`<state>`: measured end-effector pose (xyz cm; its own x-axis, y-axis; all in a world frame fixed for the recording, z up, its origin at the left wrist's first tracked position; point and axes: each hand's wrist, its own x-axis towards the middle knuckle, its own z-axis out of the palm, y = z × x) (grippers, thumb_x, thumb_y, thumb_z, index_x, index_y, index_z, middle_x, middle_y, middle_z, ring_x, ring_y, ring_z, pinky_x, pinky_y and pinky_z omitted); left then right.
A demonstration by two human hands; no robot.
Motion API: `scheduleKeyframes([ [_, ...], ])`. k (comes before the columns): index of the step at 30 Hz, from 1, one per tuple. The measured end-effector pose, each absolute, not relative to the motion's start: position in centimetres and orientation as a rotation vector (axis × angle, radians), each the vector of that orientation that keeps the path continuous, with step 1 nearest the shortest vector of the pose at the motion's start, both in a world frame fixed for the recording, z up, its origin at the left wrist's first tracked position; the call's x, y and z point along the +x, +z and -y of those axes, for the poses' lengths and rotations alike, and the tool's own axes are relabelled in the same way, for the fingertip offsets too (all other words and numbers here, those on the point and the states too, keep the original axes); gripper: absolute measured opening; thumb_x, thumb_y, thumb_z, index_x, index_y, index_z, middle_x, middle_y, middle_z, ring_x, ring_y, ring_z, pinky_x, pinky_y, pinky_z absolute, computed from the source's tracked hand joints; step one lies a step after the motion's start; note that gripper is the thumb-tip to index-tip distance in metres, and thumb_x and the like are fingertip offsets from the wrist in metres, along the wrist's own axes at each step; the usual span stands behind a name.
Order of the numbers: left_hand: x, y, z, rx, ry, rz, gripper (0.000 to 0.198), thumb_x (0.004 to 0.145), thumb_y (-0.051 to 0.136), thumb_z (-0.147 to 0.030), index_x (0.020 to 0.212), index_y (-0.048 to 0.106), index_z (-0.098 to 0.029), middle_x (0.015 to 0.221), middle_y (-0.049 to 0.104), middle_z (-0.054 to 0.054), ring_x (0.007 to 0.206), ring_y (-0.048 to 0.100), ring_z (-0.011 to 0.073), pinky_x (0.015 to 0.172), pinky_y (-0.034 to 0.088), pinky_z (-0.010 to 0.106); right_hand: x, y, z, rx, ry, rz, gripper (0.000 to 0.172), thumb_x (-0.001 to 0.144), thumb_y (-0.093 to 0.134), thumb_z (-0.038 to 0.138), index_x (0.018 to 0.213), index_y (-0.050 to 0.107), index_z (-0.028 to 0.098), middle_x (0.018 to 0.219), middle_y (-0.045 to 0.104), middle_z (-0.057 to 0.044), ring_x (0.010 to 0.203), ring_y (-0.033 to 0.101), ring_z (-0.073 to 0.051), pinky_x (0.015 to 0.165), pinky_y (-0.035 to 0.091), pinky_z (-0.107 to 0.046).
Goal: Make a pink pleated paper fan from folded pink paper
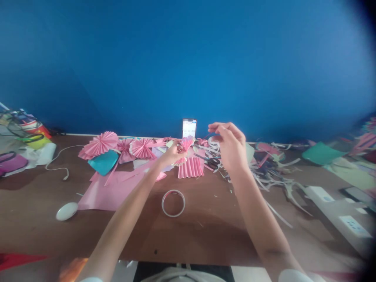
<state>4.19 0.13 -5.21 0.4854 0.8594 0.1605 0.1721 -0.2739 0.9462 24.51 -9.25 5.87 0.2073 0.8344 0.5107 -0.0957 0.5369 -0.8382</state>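
Note:
My left hand is closed in a pinch on a small pink pleated paper fan, held up above the brown table. My right hand is raised just to the right of it, fingers curled together; whether they hold anything thin I cannot make out. Below the fan lies a pink pleated paper piece. A roll of clear tape lies on the table between my forearms. Black scissors lie under my right hand.
Finished pink paper fans and a teal paper lie at the back left on a pink sheet. A phone leans on the blue wall. White paper strips, a white mouse, a power strip.

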Motion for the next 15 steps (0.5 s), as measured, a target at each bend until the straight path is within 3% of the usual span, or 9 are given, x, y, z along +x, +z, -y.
scheduleKeyframes([
  [3,4.0,-4.8,0.0,1.837,0.823,-0.953,0.039,0.082,0.069,-0.040,0.112,0.054,-0.021,0.083,0.059,-0.001,0.074,0.059,0.0156,0.068,0.043,0.028,24.8,6.6,9.8,-0.783,0.691,1.173,0.020,0.086,0.058,0.033,0.069,0.053,0.023,0.098,0.069,-0.004,0.088,0.064,-0.017,0.065,0.048,-0.028],
  [8,3.7,-3.6,0.3,1.830,0.852,-0.990,0.033,0.082,0.069,-0.039,0.106,0.063,-0.018,0.093,0.066,0.005,0.082,0.061,0.0197,0.070,0.043,0.029,25.5,6.9,9.5,-0.785,0.771,1.084,0.025,0.085,0.059,0.040,0.071,0.045,0.024,0.081,0.065,-0.003,0.071,0.063,-0.014,0.058,0.046,-0.027],
  [11,3.5,-2.8,0.4,1.780,0.915,-1.013,0.034,0.080,0.071,-0.039,0.103,0.064,-0.016,0.091,0.067,0.007,0.076,0.061,0.0189,0.066,0.042,0.029,26.4,6.4,8.8,-0.780,0.810,1.013,0.032,0.083,0.061,0.038,0.067,0.037,0.024,0.058,0.049,0.004,0.047,0.044,-0.009,0.044,0.033,-0.025],
  [13,3.4,-2.4,0.5,1.752,0.939,-0.977,0.032,0.081,0.069,-0.039,0.101,0.065,-0.015,0.092,0.068,0.008,0.079,0.062,0.0188,0.068,0.042,0.029,26.9,5.9,8.3,-0.820,0.768,1.014,0.033,0.081,0.065,0.035,0.068,0.036,0.025,0.051,0.038,0.008,0.041,0.031,-0.008,0.039,0.024,-0.025],
  [15,3.4,-2.1,0.6,1.693,0.965,-0.897,0.030,0.082,0.069,-0.039,0.099,0.065,-0.015,0.092,0.069,0.007,0.081,0.062,0.0179,0.070,0.043,0.028,27.1,5.3,7.9,-0.932,0.702,1.095,0.025,0.080,0.068,0.032,0.077,0.043,0.026,0.050,0.041,0.009,0.040,0.030,-0.008,0.040,0.022,-0.025],
])
